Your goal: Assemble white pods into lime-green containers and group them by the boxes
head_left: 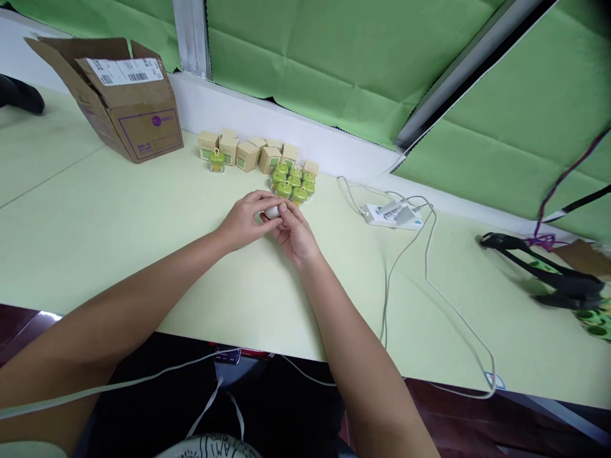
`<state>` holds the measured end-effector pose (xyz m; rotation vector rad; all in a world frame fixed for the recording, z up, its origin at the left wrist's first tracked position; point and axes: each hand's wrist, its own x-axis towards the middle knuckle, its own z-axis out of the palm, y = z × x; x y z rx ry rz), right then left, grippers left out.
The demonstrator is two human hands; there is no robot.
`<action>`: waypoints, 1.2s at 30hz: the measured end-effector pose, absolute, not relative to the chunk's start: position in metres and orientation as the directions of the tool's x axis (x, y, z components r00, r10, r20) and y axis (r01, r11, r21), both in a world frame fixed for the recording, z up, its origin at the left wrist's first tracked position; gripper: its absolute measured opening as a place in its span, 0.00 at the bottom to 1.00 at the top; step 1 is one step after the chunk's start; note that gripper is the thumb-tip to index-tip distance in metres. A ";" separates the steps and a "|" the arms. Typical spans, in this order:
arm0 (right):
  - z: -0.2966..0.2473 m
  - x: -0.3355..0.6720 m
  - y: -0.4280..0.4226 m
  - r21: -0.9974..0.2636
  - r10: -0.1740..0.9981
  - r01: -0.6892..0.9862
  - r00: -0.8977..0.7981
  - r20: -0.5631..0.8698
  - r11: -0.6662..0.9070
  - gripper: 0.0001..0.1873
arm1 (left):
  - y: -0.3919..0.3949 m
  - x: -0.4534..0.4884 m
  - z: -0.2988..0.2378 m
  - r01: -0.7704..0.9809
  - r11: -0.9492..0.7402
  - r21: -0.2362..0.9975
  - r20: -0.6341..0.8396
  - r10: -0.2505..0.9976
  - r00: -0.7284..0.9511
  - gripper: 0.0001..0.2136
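My left hand and my right hand meet over the middle of the table, fingers closed around one small white rounded object. The fingers cover much of it, so its kind does not show. Just beyond my right hand stands a tight cluster of small clear jars with green lids, each lid topped by a pale loop. One more green-lidded jar stands apart to the left. Behind these jars is a row of small brown cardboard boxes.
A large open cardboard box stands at the back left. To the right lies a white power strip with plugs and trailing white cables. A black frame-like object lies at the far right near green pieces.
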<state>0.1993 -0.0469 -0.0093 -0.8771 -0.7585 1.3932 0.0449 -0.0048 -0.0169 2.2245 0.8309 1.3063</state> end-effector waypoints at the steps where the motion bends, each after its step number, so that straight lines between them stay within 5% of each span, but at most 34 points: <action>1: -0.009 0.199 -0.047 -0.862 0.998 -0.506 0.036 -0.054 -0.029 0.15 | -0.004 0.045 -0.017 0.268 -0.730 0.629 0.631 0.681 0.371 0.18; 9: -0.007 0.206 -0.051 -0.887 0.995 -0.456 -0.097 -0.037 -0.077 0.19 | 0.000 0.045 -0.016 0.283 -0.802 0.526 0.732 0.596 0.330 0.15; 21: -0.013 0.200 -0.047 -0.905 0.999 -0.424 -0.051 -0.019 -0.038 0.09 | -0.006 0.048 -0.009 0.289 -0.838 0.463 0.755 0.544 0.367 0.13; 30: -0.008 0.203 -0.048 -0.888 0.998 -0.457 -0.062 -0.024 -0.050 0.06 | -0.008 0.050 -0.009 0.379 -0.889 0.255 0.784 0.420 0.458 0.11; 36: -0.005 0.208 -0.049 -0.885 0.995 -0.461 -0.101 -0.020 -0.064 0.12 | -0.007 0.048 -0.010 0.366 -0.884 0.292 0.770 0.444 0.458 0.10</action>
